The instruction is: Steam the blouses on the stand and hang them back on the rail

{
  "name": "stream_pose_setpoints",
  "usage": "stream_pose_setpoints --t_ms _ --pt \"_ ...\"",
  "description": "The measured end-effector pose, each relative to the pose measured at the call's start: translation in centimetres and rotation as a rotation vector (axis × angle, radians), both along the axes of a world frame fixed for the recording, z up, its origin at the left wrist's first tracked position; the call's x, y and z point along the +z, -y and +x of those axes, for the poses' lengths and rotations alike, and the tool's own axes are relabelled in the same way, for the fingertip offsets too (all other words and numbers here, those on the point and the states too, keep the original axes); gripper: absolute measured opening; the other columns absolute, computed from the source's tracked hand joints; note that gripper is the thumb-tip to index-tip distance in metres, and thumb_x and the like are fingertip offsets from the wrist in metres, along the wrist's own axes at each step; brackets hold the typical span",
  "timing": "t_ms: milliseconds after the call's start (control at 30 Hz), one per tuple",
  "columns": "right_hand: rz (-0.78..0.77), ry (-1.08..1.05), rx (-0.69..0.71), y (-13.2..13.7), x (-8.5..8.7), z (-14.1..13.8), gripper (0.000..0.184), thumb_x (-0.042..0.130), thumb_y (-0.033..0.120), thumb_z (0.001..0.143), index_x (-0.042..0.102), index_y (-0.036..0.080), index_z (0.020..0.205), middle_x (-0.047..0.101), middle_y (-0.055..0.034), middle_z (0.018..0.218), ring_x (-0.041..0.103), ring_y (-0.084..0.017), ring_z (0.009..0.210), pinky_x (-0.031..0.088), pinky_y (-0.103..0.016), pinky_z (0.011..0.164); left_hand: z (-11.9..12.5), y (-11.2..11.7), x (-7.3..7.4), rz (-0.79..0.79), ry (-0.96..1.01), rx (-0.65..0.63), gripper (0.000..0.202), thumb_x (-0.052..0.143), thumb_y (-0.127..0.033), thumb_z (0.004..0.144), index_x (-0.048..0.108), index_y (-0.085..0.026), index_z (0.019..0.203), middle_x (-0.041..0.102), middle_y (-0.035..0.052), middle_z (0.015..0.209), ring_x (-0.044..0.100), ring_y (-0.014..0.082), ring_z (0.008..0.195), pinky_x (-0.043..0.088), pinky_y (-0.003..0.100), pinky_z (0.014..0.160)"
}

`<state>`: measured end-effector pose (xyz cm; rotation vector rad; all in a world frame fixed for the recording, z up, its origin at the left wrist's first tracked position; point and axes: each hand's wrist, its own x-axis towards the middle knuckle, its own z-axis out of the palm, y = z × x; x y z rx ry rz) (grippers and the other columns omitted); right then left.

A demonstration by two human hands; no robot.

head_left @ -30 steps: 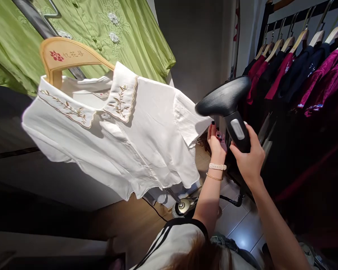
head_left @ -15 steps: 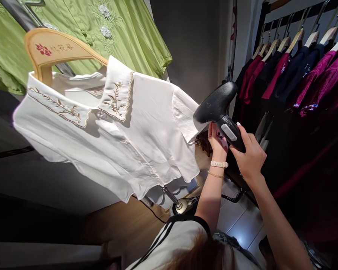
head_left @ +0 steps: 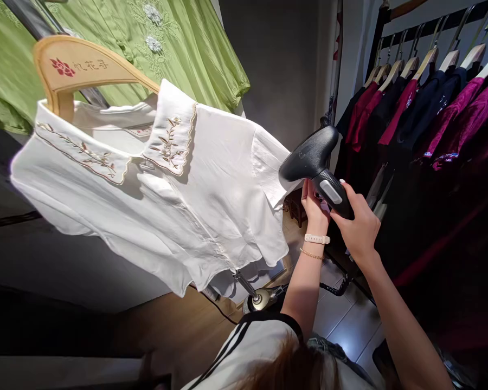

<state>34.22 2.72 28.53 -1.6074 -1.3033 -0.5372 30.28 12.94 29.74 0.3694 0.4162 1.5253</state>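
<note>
A white short-sleeved blouse with an embroidered collar hangs on a wooden hanger. My right hand is wrapped round the handle of a black garment steamer, whose head lies against the outer edge of the blouse's sleeve. Just below the steamer head, my left hand is at the sleeve's hem and seems to pinch it. The steamer hides part of the left fingers and the cloth there.
Behind the blouse hangs a green garment. At the right, a rack holds several dark and magenta garments on hangers. Below the blouse, a metal pole runs down to the steamer's base, with a black hose beside it.
The steamer head has tipped and dropped slightly along the sleeve edge. My right hand has shifted a little to the left; my left hand stays at the hem.
</note>
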Motion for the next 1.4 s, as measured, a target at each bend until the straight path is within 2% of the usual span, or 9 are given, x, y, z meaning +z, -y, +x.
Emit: stream_pose_setpoints --t_ms 200,400,600,700,833,933,1000,1200,1400 --pt "-0.003 0.084 -0.038 -0.7 0.5 0.6 0.058 0.061 0.026 0.09 0.056 0.029 0.147 0.069 -0.0029 0.106 0.067 -0.019 0.087 0.046 -0.025 0.063 -0.5 -0.6 -0.6 0.049 0.078 -0.053 0.022 0.065 -0.025 0.093 0.071 -0.022 0.113 0.062 0.0003 0.08 0.058 0.0111 0.067 0.05 0.024 0.069" --pt "0.111 -0.025 -0.114 -1.6 1.4 2.1 0.061 0.063 0.028 0.086 0.056 0.028 0.147 0.07 -0.0055 0.109 0.068 -0.024 0.096 0.054 -0.032 0.079 -0.3 -1.4 -1.9 0.14 -0.01 -0.02 0.03 0.077 -0.033 0.088 0.074 -0.019 0.114 0.035 -0.0089 0.057 0.031 0.005 0.049 0.032 0.019 0.052" --pt "0.248 -0.231 -0.036 -2.2 -0.5 3.5 0.065 0.067 0.033 0.085 0.054 0.027 0.148 0.068 -0.0083 0.131 0.067 -0.029 0.116 0.052 -0.046 0.104 -5.1 2.9 -3.1 0.493 -0.678 -0.067 0.033 0.081 -0.045 0.083 0.081 -0.016 0.099 0.052 -0.0038 0.053 0.044 0.0074 0.049 0.035 0.023 0.051" --pt "0.295 -0.413 -0.078 -2.6 -2.0 4.2 0.067 0.069 0.034 0.083 0.053 0.025 0.148 0.066 -0.0102 0.135 0.066 -0.031 0.12 0.05 -0.052 0.107 -11.3 5.1 1.0 0.874 -1.039 0.176 0.021 0.076 -0.04 0.088 0.082 -0.023 0.097 0.07 0.0019 0.07 0.058 0.0128 0.058 0.046 0.028 0.058" --pt "0.301 -0.648 -0.07 -2.6 -4.8 4.0 0.07 0.074 0.037 0.079 0.057 0.02 0.145 0.066 -0.0132 0.135 0.064 -0.032 0.122 0.049 -0.05 0.109 -17.7 4.0 12.1 1.174 -1.438 0.712 0.017 0.078 -0.043 0.086 0.081 -0.03 0.096 0.076 0.0038 0.086 0.066 0.0228 0.084 0.052 0.04 0.082" --pt "0.2 -0.733 0.019 -2.3 -7.8 2.1 0.068 0.075 0.04 0.077 0.063 0.02 0.14 0.069 -0.0131 0.13 0.067 -0.031 0.116 0.052 -0.047 0.105 -18.8 0.4 19.8 1.308 -1.772 0.714 0.026 0.082 -0.054 0.079 0.079 -0.03 0.087 0.075 0.0047 0.085 0.062 0.0283 0.099 0.046 0.05 0.099" --pt "0.098 -0.759 0.108 -2.0 -10.2 0.4 0.064 0.073 0.041 0.078 0.064 0.023 0.138 0.073 -0.0103 0.125 0.07 -0.03 0.11 0.055 -0.045 0.101 -18.6 -2.4 22.5 1.283 -1.92 0.625 0.034 0.078 -0.063 0.079 0.076 -0.029 0.08 0.072 0.0042 0.078 0.06 0.0265 0.096 0.043 0.051 0.103" --pt "-0.143 -0.581 0.447 -1.3 -13.3 -1.9 0.058 0.068 0.033 0.079 0.064 0.03 0.138 0.074 -0.0036 0.126 0.073 -0.025 0.106 0.058 -0.037 0.091 -16.9 -6.7 23.1 1.15 -2.69 0.235 0.05 0.068 -0.074 0.081 0.08 -0.026 0.092 0.073 0.0025 0.085 0.059 0.0214 0.09 0.042 0.037 0.096" --pt "-0.243 -0.144 0.647 -2.1 -8.3 1.4 0.065 0.066 0.02 0.083 0.058 0.035 0.145 0.074 0.0009 0.113 0.072 -0.021 0.099 0.056 -0.03 0.084 -15.3 -5.9 23.4 1.119 -2.861 0.036 0.043 0.066 -0.06 0.087 0.082 -0.024 0.103 0.076 0.0034 0.089 0.062 0.0222 0.093 0.042 0.031 0.088"
